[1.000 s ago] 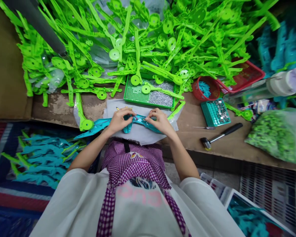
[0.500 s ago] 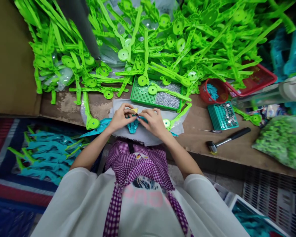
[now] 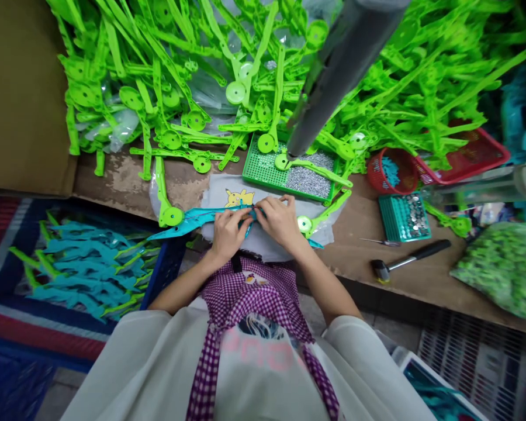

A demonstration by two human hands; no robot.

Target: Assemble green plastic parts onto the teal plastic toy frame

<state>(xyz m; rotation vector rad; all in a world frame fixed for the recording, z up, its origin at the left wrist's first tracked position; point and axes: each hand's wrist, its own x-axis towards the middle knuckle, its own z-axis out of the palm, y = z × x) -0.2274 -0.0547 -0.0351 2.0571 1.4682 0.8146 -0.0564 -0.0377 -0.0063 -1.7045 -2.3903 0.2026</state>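
Note:
My left hand [image 3: 228, 232] and my right hand [image 3: 279, 220] meet over a white cloth [image 3: 232, 196] with a yellow cartoon print at the bench's near edge. Both pinch a long teal plastic part [image 3: 188, 219] that sticks out to the left from under my left fingers. A small teal tip [image 3: 314, 243] shows beyond my right wrist. Just behind my hands stands a green tray [image 3: 263, 169] holding tiny silver pieces, with a green disc-ended strip [image 3: 309, 168] lying across it.
A large heap of bright green plastic strips [image 3: 245, 70] covers the back of the bench. At right lie a hammer [image 3: 407, 260], a teal tray of metal discs [image 3: 404, 216], a red basket [image 3: 388, 171] and a bag of green bits [image 3: 499, 269]. Teal parts [image 3: 83, 275] fill a crate at left. A grey pole [image 3: 333, 64] hangs overhead.
My hands have closed together at the middle of the teal part, which now lies flatter and points left. The view has shifted, and the grey pole has swung from upper left to upper right.

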